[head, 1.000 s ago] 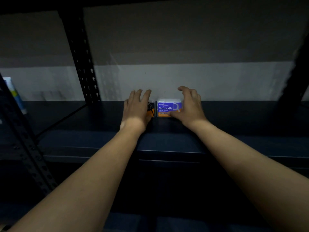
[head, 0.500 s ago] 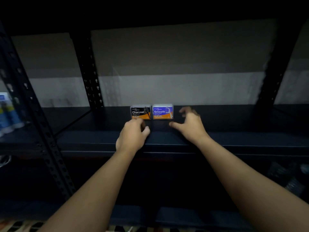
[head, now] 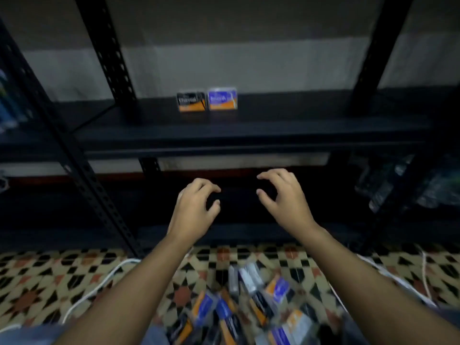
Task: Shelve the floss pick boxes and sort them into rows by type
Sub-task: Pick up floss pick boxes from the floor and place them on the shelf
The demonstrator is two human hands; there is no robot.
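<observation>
Boxes: black one [head: 191, 102] and blue one [head: 222, 98] side by side on shelf [head: 273, 125], starting two rows. My left hand [head: 193, 210] and right hand [head: 283, 199] hang empty, fingers loosely curled, above the pile [head: 249, 307] for more.

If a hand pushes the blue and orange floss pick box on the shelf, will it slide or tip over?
The blue and orange floss pick box stands wider than tall on the flat dark shelf, so it would probably slide. Its small size suggests it is light. The black and orange box close beside it may shift too.
</observation>
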